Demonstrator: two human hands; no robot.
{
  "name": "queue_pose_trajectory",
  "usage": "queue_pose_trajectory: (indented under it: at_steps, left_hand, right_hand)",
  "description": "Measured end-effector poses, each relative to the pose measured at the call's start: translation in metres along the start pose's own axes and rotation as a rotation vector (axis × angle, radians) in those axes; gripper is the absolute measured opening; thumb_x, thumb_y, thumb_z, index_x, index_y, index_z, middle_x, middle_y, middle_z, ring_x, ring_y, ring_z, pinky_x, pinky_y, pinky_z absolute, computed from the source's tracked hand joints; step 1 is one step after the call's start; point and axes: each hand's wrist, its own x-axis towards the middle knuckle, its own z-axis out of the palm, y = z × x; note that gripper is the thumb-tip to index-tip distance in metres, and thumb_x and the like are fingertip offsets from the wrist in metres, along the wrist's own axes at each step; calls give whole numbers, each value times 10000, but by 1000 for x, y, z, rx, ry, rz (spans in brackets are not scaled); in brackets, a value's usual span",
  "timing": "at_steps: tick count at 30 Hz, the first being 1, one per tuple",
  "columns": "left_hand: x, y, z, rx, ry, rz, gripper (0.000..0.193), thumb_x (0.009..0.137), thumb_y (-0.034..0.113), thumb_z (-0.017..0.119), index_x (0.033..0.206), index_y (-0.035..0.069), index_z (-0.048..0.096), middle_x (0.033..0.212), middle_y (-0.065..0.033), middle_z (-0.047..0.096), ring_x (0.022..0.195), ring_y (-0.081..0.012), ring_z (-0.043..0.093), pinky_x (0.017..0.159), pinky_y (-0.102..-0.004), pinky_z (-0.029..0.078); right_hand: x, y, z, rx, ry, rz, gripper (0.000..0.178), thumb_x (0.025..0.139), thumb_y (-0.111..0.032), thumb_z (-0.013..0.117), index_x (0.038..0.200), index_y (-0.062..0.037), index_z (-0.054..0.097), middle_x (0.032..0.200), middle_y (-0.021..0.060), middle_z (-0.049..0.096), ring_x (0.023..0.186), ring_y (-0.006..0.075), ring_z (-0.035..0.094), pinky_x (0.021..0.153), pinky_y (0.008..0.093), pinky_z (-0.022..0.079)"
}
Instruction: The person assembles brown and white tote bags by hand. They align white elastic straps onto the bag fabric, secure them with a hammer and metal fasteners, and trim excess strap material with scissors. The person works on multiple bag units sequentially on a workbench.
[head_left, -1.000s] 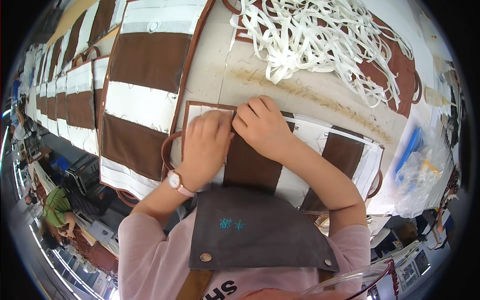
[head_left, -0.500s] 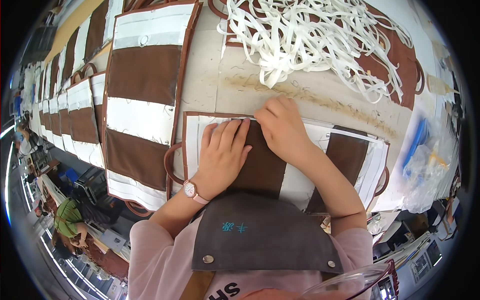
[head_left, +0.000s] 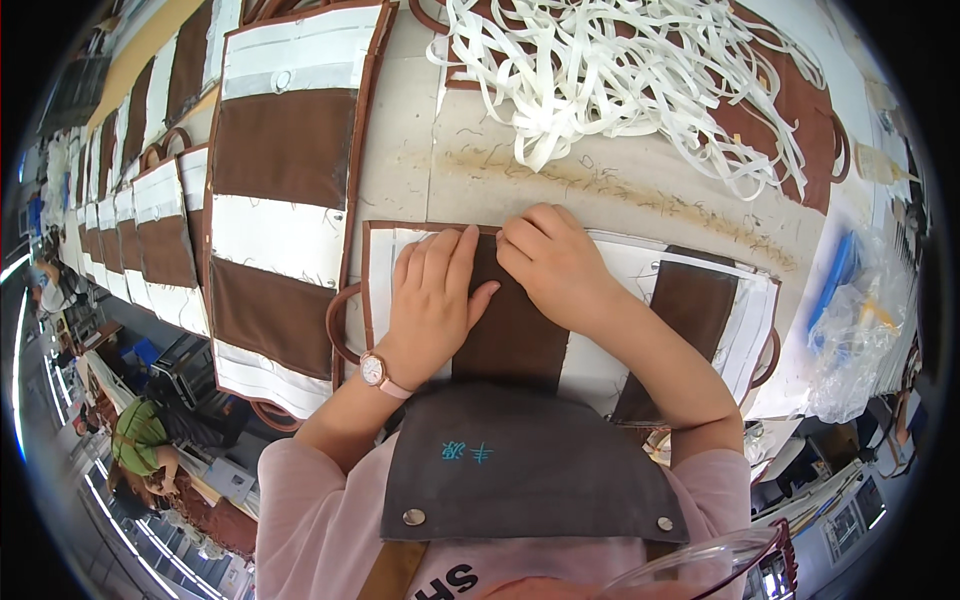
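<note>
A flat bag panel (head_left: 515,330) with brown and white bands, brown edging and a brown loop handle at each end lies on the table before me. My left hand (head_left: 432,290) rests flat on its left part, fingers stretched toward the far edge, thumb out to the side. At the middle of that same edge my right hand (head_left: 555,262) bends over the panel, its fingers curled and pressed together on the rim. The right fingertips are partly hidden, so any small thing between them cannot be seen.
Beyond the panel, a tangled heap of white tape (head_left: 610,80) lies on brown material. A similar striped panel (head_left: 285,150) stands at left, with several more (head_left: 160,230) behind it. Crumpled clear plastic (head_left: 855,350) sits at right. A person in green (head_left: 140,440) is farther off at lower left.
My right hand has shifted slightly left and nearer along the rim, its fingers folding down. My left hand has slid a little left and farther away, fingers straighter.
</note>
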Motion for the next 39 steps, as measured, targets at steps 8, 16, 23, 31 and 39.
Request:
queue_pose_trajectory:
  at_steps: [8, 16, 23, 31, 39]
  left_hand:
    - [-3, -7, -16, 192, -51, -21, 616, 815, 238, 769, 1337, -8, 554, 1241, -143, 537, 1084, -312, 530, 950, -395, 433]
    - [-5, 21, 7, -30, -44, -10, 582, 864, 196, 702, 1369, -23, 511, 1389, -183, 495, 1320, -362, 452, 1135, -552, 294]
    - [-4, 28, 7, 179, -130, 22, 600, 873, 261, 693, 1408, 47, 525, 1405, -178, 495, 1319, -332, 450, 1131, -539, 291]
    - [-2, 27, 9, 165, -99, -3, 578, 868, 304, 709, 1397, 121, 564, 1330, -167, 522, 1278, -323, 464, 1101, -523, 320]
    - [3, 16, -5, 267, -61, -10, 555, 829, 260, 750, 1353, 152, 602, 1218, -140, 535, 1132, -305, 509, 971, -478, 386]
  right_hand:
    - [2, -4, -2, -147, 29, -14, 261, 766, -160, 653, 996, -53, 714, 884, 26, 549, 889, 216, 522, 838, 352, 427]
    - [-12, 5, -3, -8, 68, 169, 195, 792, -105, 632, 975, -61, 684, 933, 65, 550, 929, 263, 522, 847, 391, 427]
    - [-21, 7, -21, 124, 42, 315, 186, 741, 21, 630, 917, -38, 629, 944, 89, 550, 955, 296, 526, 860, 411, 437]
    - [-23, 15, -29, 6, -68, 43, 173, 708, -78, 647, 877, -46, 642, 923, 60, 561, 947, 257, 529, 864, 376, 478]
    - [-26, 9, -28, -138, -65, -11, 166, 702, -127, 648, 851, -51, 647, 917, 55, 557, 931, 232, 524, 862, 362, 480]
